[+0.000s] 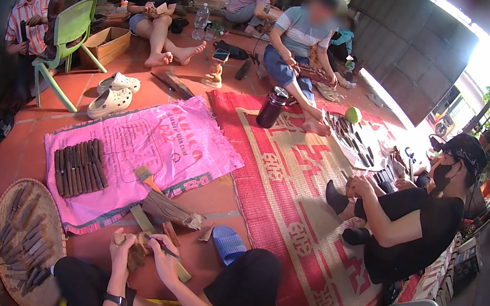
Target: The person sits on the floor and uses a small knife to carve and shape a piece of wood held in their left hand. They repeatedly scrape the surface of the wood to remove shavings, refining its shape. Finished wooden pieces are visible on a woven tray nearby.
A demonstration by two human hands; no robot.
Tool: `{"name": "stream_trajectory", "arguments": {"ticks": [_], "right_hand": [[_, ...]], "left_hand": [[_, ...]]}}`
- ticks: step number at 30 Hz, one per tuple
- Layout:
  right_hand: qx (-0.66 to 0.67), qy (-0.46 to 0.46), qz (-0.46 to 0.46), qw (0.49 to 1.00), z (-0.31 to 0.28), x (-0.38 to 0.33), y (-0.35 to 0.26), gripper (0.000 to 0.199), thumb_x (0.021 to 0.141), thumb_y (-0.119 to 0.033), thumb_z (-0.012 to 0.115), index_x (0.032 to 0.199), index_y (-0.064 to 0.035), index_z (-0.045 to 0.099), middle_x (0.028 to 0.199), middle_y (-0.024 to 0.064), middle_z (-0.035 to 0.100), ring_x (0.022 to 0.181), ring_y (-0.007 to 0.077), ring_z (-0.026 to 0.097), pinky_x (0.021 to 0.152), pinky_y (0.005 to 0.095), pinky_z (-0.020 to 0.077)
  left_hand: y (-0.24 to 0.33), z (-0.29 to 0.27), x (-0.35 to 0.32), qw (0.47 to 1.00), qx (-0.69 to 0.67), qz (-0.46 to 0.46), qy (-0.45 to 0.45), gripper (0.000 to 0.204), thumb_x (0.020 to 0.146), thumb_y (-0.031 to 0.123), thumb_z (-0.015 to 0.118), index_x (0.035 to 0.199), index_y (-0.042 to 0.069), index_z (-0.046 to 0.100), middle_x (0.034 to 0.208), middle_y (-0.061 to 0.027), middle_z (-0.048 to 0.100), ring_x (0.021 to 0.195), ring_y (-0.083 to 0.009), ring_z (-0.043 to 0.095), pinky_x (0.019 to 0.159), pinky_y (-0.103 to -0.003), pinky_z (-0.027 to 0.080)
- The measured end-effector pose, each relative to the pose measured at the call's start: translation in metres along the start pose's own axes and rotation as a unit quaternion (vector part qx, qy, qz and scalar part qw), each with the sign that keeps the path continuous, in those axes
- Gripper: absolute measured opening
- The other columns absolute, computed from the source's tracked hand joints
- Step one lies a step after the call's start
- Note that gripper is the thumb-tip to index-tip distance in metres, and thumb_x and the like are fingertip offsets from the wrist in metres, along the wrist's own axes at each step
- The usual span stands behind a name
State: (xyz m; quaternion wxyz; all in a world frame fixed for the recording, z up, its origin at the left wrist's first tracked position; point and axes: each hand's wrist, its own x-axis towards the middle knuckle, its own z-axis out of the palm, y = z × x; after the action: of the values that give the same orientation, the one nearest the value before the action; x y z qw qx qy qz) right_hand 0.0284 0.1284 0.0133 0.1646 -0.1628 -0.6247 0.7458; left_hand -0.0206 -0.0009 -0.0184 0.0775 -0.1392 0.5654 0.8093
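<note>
Clasped in the left hand (120,251), beside the right hand (164,261) grasping a slim dark rod-shaped tool (169,251), a brown wooden piece (120,239) seems to me light, stiff, best held by its edges.

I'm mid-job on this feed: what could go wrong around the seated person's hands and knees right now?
Two things, in my judgement. The right hand grips a thin tool close to the left hand, so a slip might nick the fingers there. Also, the round woven tray of dark wooden pieces lies right by the left knee; shifting that leg could jostle it and scatter them.
</note>
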Motion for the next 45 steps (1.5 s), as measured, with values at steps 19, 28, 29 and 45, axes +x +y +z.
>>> {"name": "stream_trajectory", "arguments": {"ticks": [19, 28, 29, 45], "right_hand": [[0.049, -0.014, 0.028, 0.998, 0.002, -0.001, -0.009, 0.017, 0.091, -0.013, 0.061, 0.101, 0.0008, 0.063, 0.091, 0.0016, 0.064, 0.084, 0.0068, 0.056, 0.076, 0.0221, 0.0452], [0.077, -0.039, 0.021, 0.996, 0.002, 0.006, 0.014, 0.024, 0.099, -0.016, 0.054, 0.114, 0.0018, 0.061, 0.102, 0.0064, 0.066, 0.099, 0.0114, 0.062, 0.088, 0.0251, 0.0482], [0.082, -0.043, 0.024, 0.995, 0.001, 0.008, 0.017, 0.026, 0.099, -0.017, 0.053, 0.115, 0.0015, 0.061, 0.103, 0.0064, 0.066, 0.100, 0.0115, 0.062, 0.088, 0.0251, 0.0481], [0.069, -0.061, 0.041, 0.995, 0.002, 0.000, -0.007, 0.026, 0.100, -0.020, 0.051, 0.112, 0.0017, 0.058, 0.103, 0.0079, 0.066, 0.102, 0.0123, 0.062, 0.089, 0.0251, 0.0463]], "left_hand": [[-0.021, -0.017, 0.015, 0.998, 0.049, 0.024, 0.020, 0.035, 0.095, 0.035, 0.059, 0.115, 0.007, 0.056, 0.099, -0.0038, 0.057, 0.091, -0.0131, 0.058, 0.080, -0.027, 0.048], [-0.017, -0.011, 0.012, 0.998, 0.062, 0.021, 0.023, 0.038, 0.096, 0.034, 0.056, 0.119, 0.004, 0.056, 0.106, -0.0049, 0.056, 0.099, -0.0148, 0.054, 0.088, -0.029, 0.044], [-0.018, -0.011, 0.015, 0.998, 0.063, 0.019, 0.014, 0.039, 0.096, 0.035, 0.056, 0.119, 0.004, 0.056, 0.109, -0.0058, 0.056, 0.101, -0.0157, 0.054, 0.089, -0.030, 0.044], [-0.028, -0.025, 0.020, 0.995, 0.090, 0.028, 0.008, 0.037, 0.097, 0.033, 0.052, 0.118, 0.002, 0.056, 0.108, -0.0049, 0.056, 0.101, -0.0140, 0.053, 0.090, -0.028, 0.042]]}}
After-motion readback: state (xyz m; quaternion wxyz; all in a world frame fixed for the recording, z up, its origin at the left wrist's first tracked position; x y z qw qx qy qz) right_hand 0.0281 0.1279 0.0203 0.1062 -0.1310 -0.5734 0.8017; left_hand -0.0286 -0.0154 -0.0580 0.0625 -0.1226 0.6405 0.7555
